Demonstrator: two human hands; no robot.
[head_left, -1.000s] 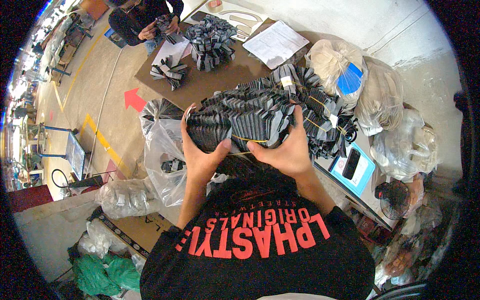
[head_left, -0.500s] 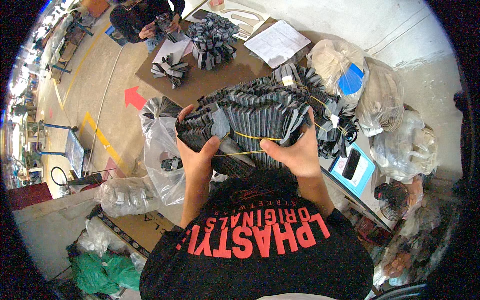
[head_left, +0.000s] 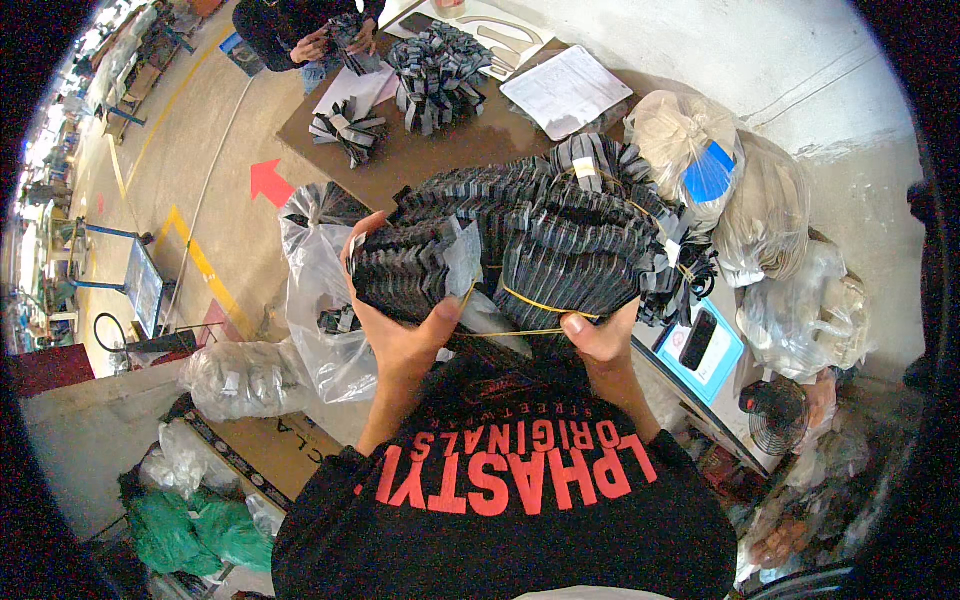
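Observation:
Between my hands is a thick bundle of dark grey, layered pieces (head_left: 575, 265), apparently cut fabric. A thin yellow band (head_left: 545, 304) runs across its near side, with another strand stretched just below. My left hand (head_left: 405, 335) grips the left end, thumb beside a pale grey piece (head_left: 463, 265). My right hand (head_left: 603, 335) holds the right end, its thumb at the yellow strand; its other fingers are hidden behind the bundle. More dark bundles (head_left: 590, 160) with white tags and yellow ties lie against it at the back right.
Smaller dark bundles (head_left: 440, 75) and papers (head_left: 565, 92) lie on the brown table (head_left: 400, 180). Across it, another person's hands (head_left: 335, 42) handle dark pieces. Filled plastic bags (head_left: 680, 150) stand at right, near a phone (head_left: 699, 338) on a blue-edged sheet. A clear bag (head_left: 325, 300) hangs at left.
The bundle has tilted and spread into two sections with a gap between them. My left thumb has moved right, and my right hand has shifted slightly right and down.

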